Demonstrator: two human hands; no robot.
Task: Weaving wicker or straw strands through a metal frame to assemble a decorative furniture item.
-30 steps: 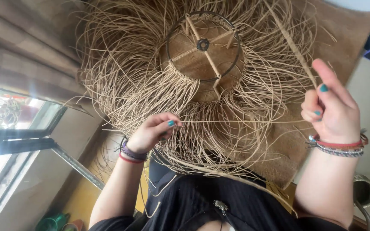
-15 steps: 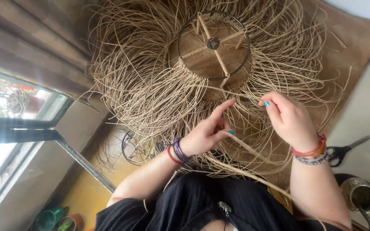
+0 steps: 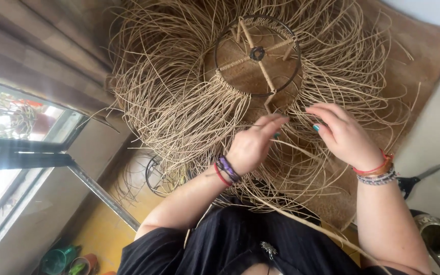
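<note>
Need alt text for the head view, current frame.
Two bare hands, left hand and right hand, work among long tan straw strands fanning out from a round woven piece on a dark wire ring. Both wrists wear bracelets; scissors lie on the pale surface at right, a window at left.

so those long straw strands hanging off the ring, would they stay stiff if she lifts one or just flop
Probably springy rather than limp: the loose strands arc outward in curves instead of lying flat. They look thin and likely light, and tangled enough that lifting one may drag its neighbours. The strand near the left hand and right hand runs fairly straight, so it seems to hold a line under tension.
</note>
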